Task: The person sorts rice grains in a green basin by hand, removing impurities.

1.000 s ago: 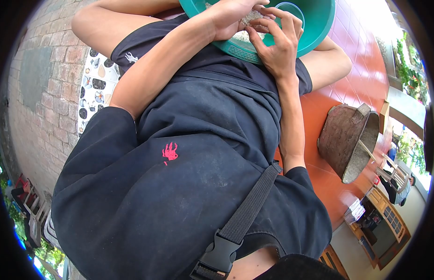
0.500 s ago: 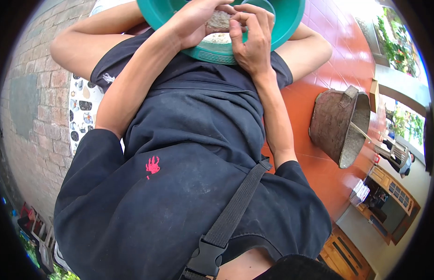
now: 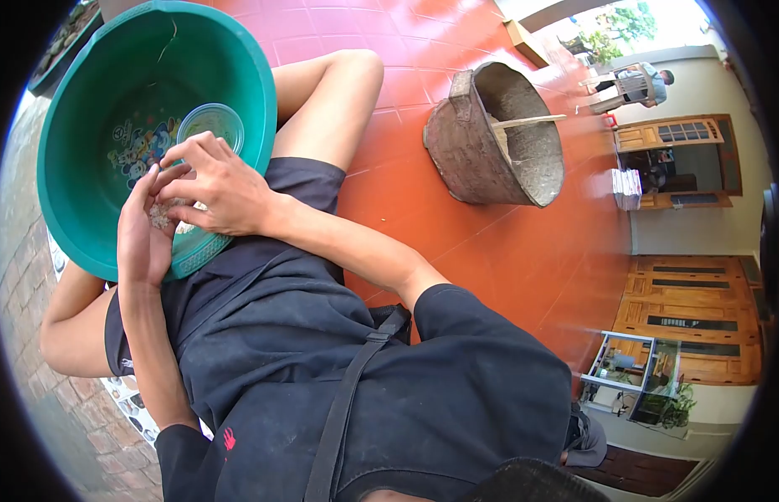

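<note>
My left hand (image 3: 144, 238) is cupped, palm up, over the near side of a green plastic basin (image 3: 61, 180). A small heap of pale grains (image 3: 159, 216) lies in its palm. My right hand (image 3: 226, 194) reaches across from the right, its fingers bent and thumb and index fingertip close together at the grains. Whatever is between those fingertips is too small to make out. Behind the right hand, a clear round plastic container (image 3: 210, 124) sits inside the basin. More pale grains show partly beneath the hands. Cartoon figures decorate the basin's floor.
The basin rests on my crossed legs. A worn brown bucket (image 3: 469, 138) with a stick (image 3: 532, 122) in it stands on the orange tiled floor (image 3: 406, 243) to my right. Farther off are a seated person (image 3: 653, 84), wooden doors (image 3: 691, 309) and a glass-sided stand (image 3: 628, 376).
My view has swung to the right, so basin and hands appear farther left and more of the basin's inside shows. Both hands stay together at the grains; the right fingers have shifted slightly.
</note>
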`<state>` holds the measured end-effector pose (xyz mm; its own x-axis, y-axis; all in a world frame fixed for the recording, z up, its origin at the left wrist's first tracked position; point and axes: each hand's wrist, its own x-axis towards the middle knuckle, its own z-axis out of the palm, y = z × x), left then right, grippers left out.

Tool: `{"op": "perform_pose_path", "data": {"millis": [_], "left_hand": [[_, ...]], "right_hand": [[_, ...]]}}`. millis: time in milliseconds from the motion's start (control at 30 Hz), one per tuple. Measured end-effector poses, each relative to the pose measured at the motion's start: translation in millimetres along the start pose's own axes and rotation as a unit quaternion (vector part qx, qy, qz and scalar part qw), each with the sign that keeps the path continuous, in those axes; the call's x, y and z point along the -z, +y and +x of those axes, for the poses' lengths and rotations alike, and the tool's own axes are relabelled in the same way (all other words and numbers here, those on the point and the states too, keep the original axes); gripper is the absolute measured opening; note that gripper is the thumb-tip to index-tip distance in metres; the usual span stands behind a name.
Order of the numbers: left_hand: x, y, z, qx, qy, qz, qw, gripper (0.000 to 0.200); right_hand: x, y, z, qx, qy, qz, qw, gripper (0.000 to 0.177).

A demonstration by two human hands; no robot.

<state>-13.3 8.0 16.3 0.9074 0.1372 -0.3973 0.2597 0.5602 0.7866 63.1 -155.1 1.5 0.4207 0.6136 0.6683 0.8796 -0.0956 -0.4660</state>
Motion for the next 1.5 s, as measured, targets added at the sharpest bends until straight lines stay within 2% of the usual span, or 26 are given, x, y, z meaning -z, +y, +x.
{"op": "perform_pose_path", "data": {"millis": [267,333,367,467,500,567,667,767,900,967,1300,1400,1467,1500], "left_hand": [[-0.1,-2.0,4.1,-0.001,-0.01,-0.051,0.999,0.032],[1.0,-0.2,1.4,0.005,0.02,-0.052,0.998,0.03],[9.7,-5.6,6.8,-0.003,-0.026,-0.067,0.997,0.031],[10.3,-8.9,12.2,0.006,-0.026,-0.066,0.997,0.033],[2.6,-3.8,4.6,0.006,-0.051,-0.073,0.996,0.031],[-8.6,-4.6,1.5,-0.029,0.019,-0.07,0.997,0.027],[-19.4,1.6,-7.1,-0.039,-0.009,-0.037,0.999,0.03],[-26.5,3.7,-11.3,-0.049,0.008,-0.026,0.998,0.031],[-21.8,0.1,-8.3,-0.05,0.009,-0.01,0.999,0.032],[-18.4,-1.3,-5.4,-0.046,-0.018,-0.02,0.999,0.033],[-22.9,0.6,-7.9,-0.041,0.014,-0.021,0.999,0.031],[-23.2,1.1,-8.1,-0.05,0.028,-0.024,0.998,0.033],[-18.4,0.5,-3.6,-0.038,-0.014,-0.041,0.998,0.035],[-19.5,1.4,-4.9,-0.04,-0.013,-0.042,0.998,0.035]], "right_hand": [[0.2,3.8,-1.1,-0.027,0.017,0.024,0.999,0.02],[0.9,3.8,-0.1,-0.035,0.015,0.038,0.999,0.023],[0.9,5.1,-1.2,-0.027,0.024,0.039,0.999,0.022],[6.1,6.0,1.0,-0.043,0.021,0.052,0.998,0.023],[3.1,10.4,1.0,-0.025,0.023,0.046,0.998,0.019],[2.2,13.6,1.8,-0.025,0.03,0.045,0.998,0.017],[6.8,11.7,3.0,-0.049,0.02,0.064,0.997,0.015],[7.8,11.6,2.2,-0.07,0.015,0.083,0.994,0.013],[11.7,0.4,5.3,-0.046,0.007,0.052,0.998,0.013],[7.8,3.5,3.7,-0.072,0.003,0.072,0.995,0.014],[7.5,11.9,2.6,-0.047,0.012,0.06,0.997,0.018],[9.1,7.2,3.5,-0.062,0.0,0.079,0.995,0.016],[7.1,17.7,-0.8,-0.135,0.041,0.212,0.967,0.018],[8.8,16.1,0.0,-0.134,0.039,0.213,0.967,0.018]]}}
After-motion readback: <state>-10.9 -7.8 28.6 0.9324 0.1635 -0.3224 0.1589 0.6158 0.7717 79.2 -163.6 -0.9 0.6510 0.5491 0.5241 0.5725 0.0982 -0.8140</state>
